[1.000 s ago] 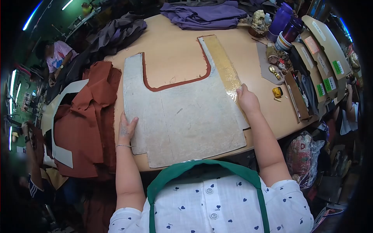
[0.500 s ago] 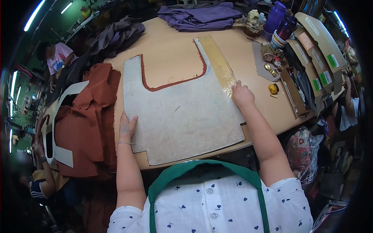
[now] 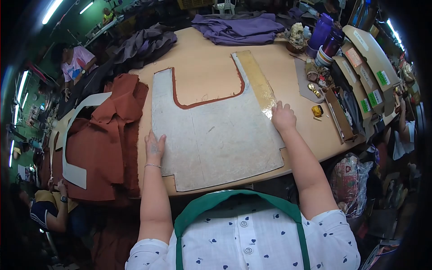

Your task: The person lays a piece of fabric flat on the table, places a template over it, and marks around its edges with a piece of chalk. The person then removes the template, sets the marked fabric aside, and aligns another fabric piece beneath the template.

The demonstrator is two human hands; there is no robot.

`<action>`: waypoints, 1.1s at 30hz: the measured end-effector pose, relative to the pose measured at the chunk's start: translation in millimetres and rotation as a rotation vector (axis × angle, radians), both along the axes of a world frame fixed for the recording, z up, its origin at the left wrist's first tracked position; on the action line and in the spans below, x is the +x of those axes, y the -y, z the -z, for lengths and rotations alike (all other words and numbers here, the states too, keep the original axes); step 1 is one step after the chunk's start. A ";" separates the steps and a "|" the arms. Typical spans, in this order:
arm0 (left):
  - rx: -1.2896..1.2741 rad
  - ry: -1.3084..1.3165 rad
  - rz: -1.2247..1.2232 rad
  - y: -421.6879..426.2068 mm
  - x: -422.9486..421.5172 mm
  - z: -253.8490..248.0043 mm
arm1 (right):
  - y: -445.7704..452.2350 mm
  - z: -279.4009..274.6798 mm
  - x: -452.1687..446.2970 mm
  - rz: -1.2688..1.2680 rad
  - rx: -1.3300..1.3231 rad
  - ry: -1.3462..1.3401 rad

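A large grey board (image 3: 216, 139) with a deep U-shaped cut-out lies on the table; a reddish-brown fabric edge (image 3: 207, 102) lines the cut-out. Along its right arm runs a shiny tan strip (image 3: 256, 81). At the board's left edge, my left hand (image 3: 155, 147) grips the side, thumb toward the top face and fingers along the rim. My right hand (image 3: 283, 118) is at the right edge beside the tan strip, its fingers slightly bent and apart; whether they touch the board is hard to see.
Reddish-brown fabric (image 3: 105, 144) with a pale frame-shaped template (image 3: 74, 173) lies at left. Purple cloth (image 3: 238, 29) and dark cloth (image 3: 139, 42) lie at the back. Bottles (image 3: 320, 31), a narrow box (image 3: 338, 112) and labelled card templates (image 3: 366, 72) stand at right. Co-workers (image 3: 76, 65) are at the left.
The view has shifted, so the table appears slightly further right and lower. My right hand's fingers have spread from a more closed pose. My left hand stays at the board's left edge.
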State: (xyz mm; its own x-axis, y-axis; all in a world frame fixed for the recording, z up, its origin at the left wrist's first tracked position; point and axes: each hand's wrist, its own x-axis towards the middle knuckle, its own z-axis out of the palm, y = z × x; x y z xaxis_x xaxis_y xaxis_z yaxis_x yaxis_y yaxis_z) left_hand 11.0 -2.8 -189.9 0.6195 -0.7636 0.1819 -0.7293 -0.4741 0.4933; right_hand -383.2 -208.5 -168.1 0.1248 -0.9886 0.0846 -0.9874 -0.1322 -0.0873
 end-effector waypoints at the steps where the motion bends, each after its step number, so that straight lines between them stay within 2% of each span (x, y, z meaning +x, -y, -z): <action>1: -0.008 -0.012 0.010 2.2 1.1 -0.2 | 0.1 1.0 -0.8 -0.004 -0.009 0.006; 6: -0.023 0.022 0.068 3.4 9.7 4.4 | 0.6 2.0 1.1 -0.003 -0.031 0.013; 18: 0.182 -0.007 -0.114 6.9 -8.0 -16.8 | 1.1 2.6 1.9 0.007 -0.003 -0.039; 21: 0.247 0.168 -0.142 -1.9 -24.3 -33.7 | 3.2 2.6 -2.9 -0.013 0.018 0.014; 23: 0.138 0.136 -0.056 -13.4 -13.0 -22.3 | 5.6 3.3 -17.4 -0.052 0.028 0.108; 26: 0.070 0.043 0.175 -44.6 4.4 -26.2 | 5.8 7.6 -60.2 -0.091 0.274 0.572; 29: 0.043 -0.047 0.406 -79.6 4.6 -34.1 | -20.4 23.4 -122.2 -0.236 0.272 0.842; 30: 0.109 0.025 0.412 -87.1 1.7 -35.8 | -36.5 10.7 -130.2 -0.249 0.257 0.838; 33: 0.102 -0.047 0.425 -108.8 -2.6 -40.4 | -64.6 8.0 -145.3 -0.375 0.110 0.690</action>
